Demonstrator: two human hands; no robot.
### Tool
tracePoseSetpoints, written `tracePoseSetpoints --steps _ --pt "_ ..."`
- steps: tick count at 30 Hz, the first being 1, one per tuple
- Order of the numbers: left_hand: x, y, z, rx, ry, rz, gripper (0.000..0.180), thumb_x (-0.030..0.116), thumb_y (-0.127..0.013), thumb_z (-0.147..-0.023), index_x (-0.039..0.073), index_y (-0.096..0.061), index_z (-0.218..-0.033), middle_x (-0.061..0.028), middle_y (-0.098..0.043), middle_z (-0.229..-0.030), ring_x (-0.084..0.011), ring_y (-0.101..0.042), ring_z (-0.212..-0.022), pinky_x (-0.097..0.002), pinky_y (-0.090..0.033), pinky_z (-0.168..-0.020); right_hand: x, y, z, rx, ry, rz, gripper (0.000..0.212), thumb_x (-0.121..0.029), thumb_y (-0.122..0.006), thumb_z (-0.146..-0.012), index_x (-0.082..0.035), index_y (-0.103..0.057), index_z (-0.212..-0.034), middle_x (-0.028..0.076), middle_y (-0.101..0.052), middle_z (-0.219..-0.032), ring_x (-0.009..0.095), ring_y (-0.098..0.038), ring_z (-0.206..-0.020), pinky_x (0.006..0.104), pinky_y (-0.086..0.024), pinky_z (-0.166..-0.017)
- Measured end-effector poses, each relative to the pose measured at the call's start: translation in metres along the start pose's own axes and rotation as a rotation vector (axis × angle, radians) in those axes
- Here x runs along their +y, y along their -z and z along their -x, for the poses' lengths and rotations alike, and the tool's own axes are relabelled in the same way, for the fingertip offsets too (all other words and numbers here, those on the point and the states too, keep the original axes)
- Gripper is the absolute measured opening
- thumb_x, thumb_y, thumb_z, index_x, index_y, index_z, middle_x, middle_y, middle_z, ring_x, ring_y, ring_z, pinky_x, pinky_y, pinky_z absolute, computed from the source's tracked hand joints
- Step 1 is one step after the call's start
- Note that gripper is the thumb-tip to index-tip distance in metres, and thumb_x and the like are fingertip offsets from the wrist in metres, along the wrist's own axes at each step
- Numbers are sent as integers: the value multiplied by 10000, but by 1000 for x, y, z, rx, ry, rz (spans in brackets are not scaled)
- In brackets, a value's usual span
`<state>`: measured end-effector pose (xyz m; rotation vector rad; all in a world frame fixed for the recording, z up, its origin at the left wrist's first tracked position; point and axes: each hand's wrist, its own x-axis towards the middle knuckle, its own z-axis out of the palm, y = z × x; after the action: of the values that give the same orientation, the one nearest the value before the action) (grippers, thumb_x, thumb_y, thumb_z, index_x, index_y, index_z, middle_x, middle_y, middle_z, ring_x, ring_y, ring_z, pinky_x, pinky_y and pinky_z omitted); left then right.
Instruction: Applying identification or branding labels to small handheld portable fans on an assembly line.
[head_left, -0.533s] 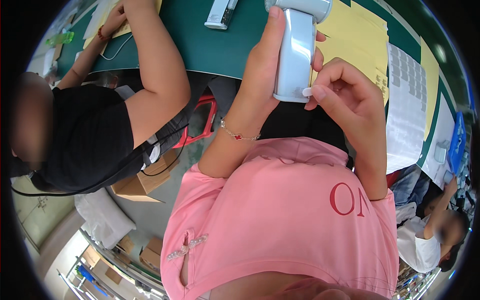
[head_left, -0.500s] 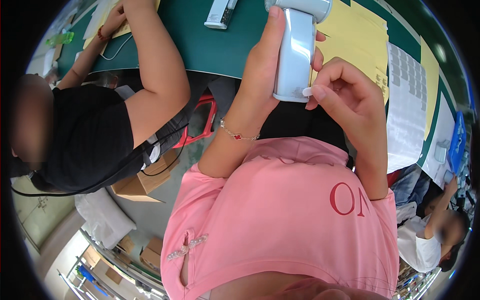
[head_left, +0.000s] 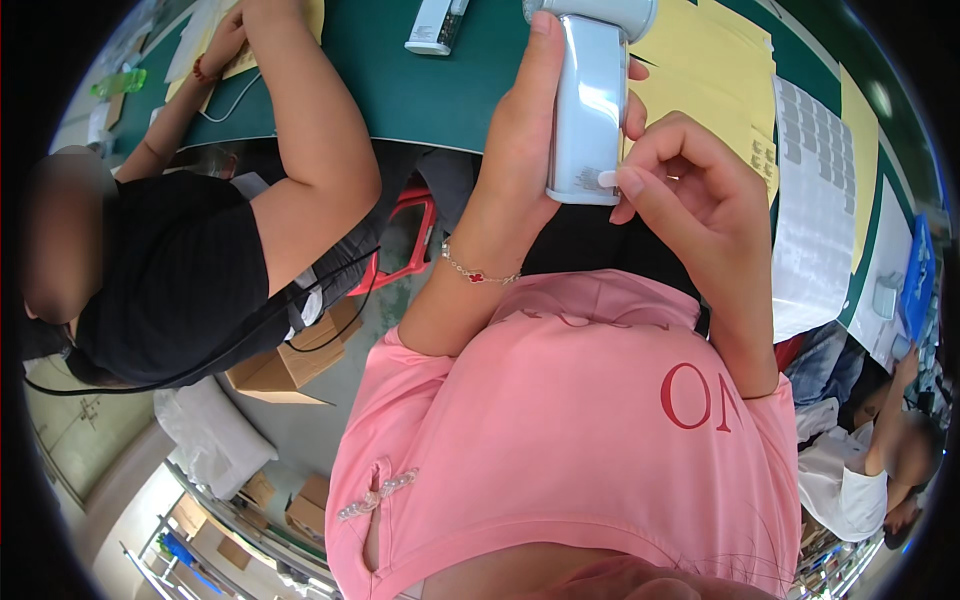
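My left hand [head_left: 525, 125] is wrapped round the flat body of a light blue handheld device [head_left: 588, 115] with a cylindrical head at its far end. Its thumb lies along the left side, and fingertips show at the right edge. Between thumb and forefinger, my right hand [head_left: 695, 185] pinches a small white tab [head_left: 607, 179], which looks like a sticker. The tab lies over the device's near right corner, beside some tiny print; whether it is stuck there I cannot tell.
A similar device [head_left: 436, 27] lies on the green table [head_left: 340, 85]. Yellow sheets [head_left: 715, 75] and a white sheet of grey labels [head_left: 815, 200] are to the right. A co-worker in black [head_left: 180, 270] sits close on my left, near a red stool [head_left: 410, 240]; another person [head_left: 850, 480] is at far right.
The white tab and my right fingertips have shifted slightly left over the device's corner. My left hand still holds the device, nearly in place.
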<state>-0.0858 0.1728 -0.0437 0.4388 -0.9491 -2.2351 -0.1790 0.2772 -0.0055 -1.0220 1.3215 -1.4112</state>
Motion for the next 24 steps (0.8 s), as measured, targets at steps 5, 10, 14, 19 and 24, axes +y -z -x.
tracePoseSetpoints --steps 5,10,14,19,24 --pt "0 -2 0 33 -13 -15 627 559 -275 -912 -21 -480 -1028 -128 -551 -889 -138 -569 -619 -250 -463 -516 5 -3 -1 70 56 130 83 38 -605 -780 8 -532 -805 10 -521 -765 45 -487 -643 160 -409 -558" --pt "8 1 5 50 -44 -268 630 558 -250 -916 -18 -480 -1025 -133 -558 -866 -142 -560 -597 -242 -434 -508 5 -3 1 102 136 460 95 56 -600 -764 -16 -543 -791 -4 -506 -740 47 -479 -606 160 -391 -523" --pt "16 2 4 -38 -74 -229 650 563 -239 -914 -29 -499 -989 -137 -563 -835 -146 -543 -564 -251 -416 -505 4 12 1 476 246 198 58 11 -582 -819 8 -539 -858 32 -540 -807 64 -517 -615 166 -419 -522" --pt "18 19 -15 14 -153 -308 687 587 -246 -903 -28 -543 -972 -98 -566 -646 -109 -521 -546 -221 -371 -469 12 50 13 429 263 247 340 -40 -574 -842 28 -464 -1156 99 -591 -840 94 -542 -668 204 -461 -568" --pt "12 17 -18 -15 -76 -201 694 589 -219 -905 -23 -541 -969 -90 -557 -614 -100 -509 -538 -216 -364 -469 15 50 25 508 157 251 577 -87 -592 -833 4 -303 -1325 133 -592 -932 125 -560 -664 239 -486 -657"
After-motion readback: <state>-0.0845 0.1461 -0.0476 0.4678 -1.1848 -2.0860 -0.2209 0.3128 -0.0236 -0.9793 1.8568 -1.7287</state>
